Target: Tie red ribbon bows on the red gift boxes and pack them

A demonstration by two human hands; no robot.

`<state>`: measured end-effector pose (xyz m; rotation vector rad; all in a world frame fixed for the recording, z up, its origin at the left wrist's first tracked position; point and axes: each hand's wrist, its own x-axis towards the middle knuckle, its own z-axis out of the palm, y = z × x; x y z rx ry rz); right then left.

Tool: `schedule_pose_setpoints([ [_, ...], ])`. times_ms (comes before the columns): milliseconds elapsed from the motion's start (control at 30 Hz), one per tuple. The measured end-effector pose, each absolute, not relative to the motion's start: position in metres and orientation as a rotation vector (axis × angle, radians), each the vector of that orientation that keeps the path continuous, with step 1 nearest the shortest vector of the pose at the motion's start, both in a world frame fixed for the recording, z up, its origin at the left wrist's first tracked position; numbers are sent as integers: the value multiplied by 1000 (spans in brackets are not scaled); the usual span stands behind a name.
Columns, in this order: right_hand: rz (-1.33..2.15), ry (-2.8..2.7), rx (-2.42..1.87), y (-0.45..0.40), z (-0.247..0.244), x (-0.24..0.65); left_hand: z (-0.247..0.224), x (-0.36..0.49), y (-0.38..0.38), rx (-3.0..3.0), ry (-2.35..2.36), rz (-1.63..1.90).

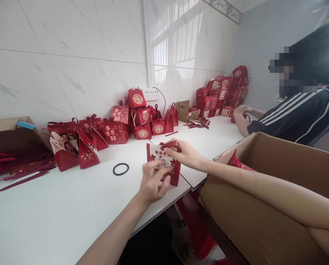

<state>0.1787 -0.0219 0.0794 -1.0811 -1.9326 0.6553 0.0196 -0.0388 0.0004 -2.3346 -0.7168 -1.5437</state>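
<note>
A small red and white gift box [176, 176] with printed figures and Chinese characters stands on the white table near its front edge. A red ribbon [173, 144] loops at its top. Pinched fingers of my right hand [182, 154] hold this ribbon. My left hand [154, 182] is in front of the box's printed face, its fingers bent and apart, and partly covers it. Whether those fingertips touch the box I cannot tell. A black ring-shaped band [121, 169] lies on the table left of the box.
Finished-looking red gift boxes [114, 132] stand along the wall, with another stack [222, 92] farther right. At left is an open carton [12, 141] of red ribbons. A large cardboard box [236, 206] stands under my right arm. A co-worker [299, 106] sits at right.
</note>
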Motion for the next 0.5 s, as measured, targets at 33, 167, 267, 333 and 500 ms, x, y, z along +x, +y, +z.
schedule_pose_setpoints([
  [33,697,-1926,-1030,-22,80,180,4,19,-38,-2238,-772,-1608],
  [167,860,-1891,-841,-26,80,182,23,11,-32,-2026,-937,-1852],
  [267,886,-1906,-806,-32,80,177,32,7,-31,-2080,-982,-1955],
  [333,893,-1885,-791,-34,81,175,35,7,-32,-2208,-1001,-1994],
  [500,707,-1866,-777,-37,82,171,34,9,-34,-2300,-1118,-2092],
])
